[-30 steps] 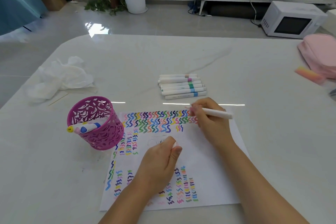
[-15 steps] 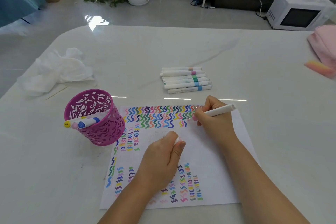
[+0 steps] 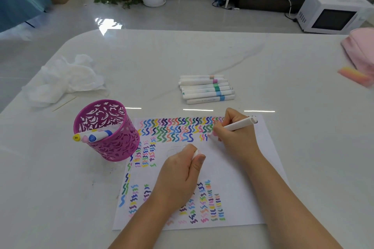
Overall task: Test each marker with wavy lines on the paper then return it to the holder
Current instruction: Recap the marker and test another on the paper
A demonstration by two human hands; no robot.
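Note:
A white paper [image 3: 232, 168] covered with coloured wavy lines lies on the table in front of me. My right hand [image 3: 234, 137] grips a white marker [image 3: 239, 125], its pink tip touching the paper beside the third row of waves. My left hand [image 3: 180, 176] rests as a fist on the middle of the paper and pinches a small white marker cap [image 3: 195, 154]. The magenta cut-out holder [image 3: 107, 130] stands at the paper's left corner with three markers [image 3: 92, 136] leaning over its rim. Several capped white markers [image 3: 207, 89] lie in a row beyond the paper.
Crumpled white tissue [image 3: 66, 80] and a thin wooden stick [image 3: 64, 103] lie on the table's left side. A pink pouch [image 3: 362, 50] and a pink-orange eraser [image 3: 353, 76] sit at the right edge. A white microwave [image 3: 332, 13] stands on the floor beyond.
My right hand has moved the marker tip down from the top rows to the end of the third row. The camera view shifted slightly; the left hand stays put.

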